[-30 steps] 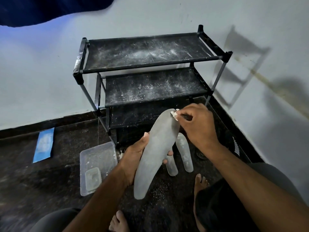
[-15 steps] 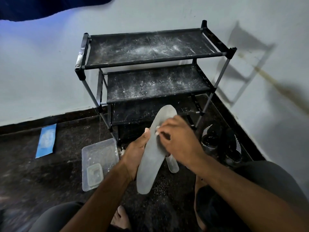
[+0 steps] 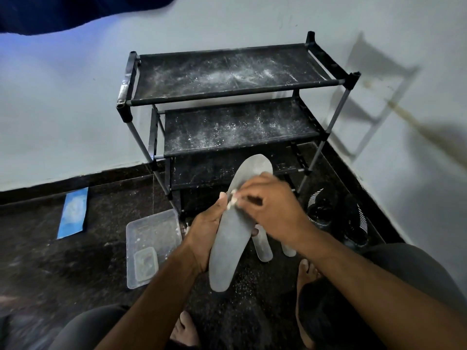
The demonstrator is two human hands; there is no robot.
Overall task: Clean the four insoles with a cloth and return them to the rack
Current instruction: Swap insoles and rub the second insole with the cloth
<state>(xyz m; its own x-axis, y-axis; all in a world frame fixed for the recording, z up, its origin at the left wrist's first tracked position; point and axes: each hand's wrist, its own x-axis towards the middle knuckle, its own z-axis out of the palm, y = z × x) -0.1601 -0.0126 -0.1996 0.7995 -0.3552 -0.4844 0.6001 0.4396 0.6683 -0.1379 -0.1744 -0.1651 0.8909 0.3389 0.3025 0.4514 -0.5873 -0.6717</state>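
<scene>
Above dark floor [image 3: 75, 274], right hand [image 3: 274, 210] fingers pinch cloth [image 3: 233, 201] onto insole [image 3: 235, 223].

Both forearms bare, no sleeves, watch or rings seen. Left hand [image 3: 205, 231] and right hand [image 3: 274, 210] ungloved. Dark grey trousers [image 3: 414, 271] at knees. Feet [image 3: 307, 274] bare.

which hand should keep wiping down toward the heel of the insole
Right. The right hand already pinches the cloth on the insole, above its heel end. The left hand grips the insole from beneath, steadying it.
</scene>
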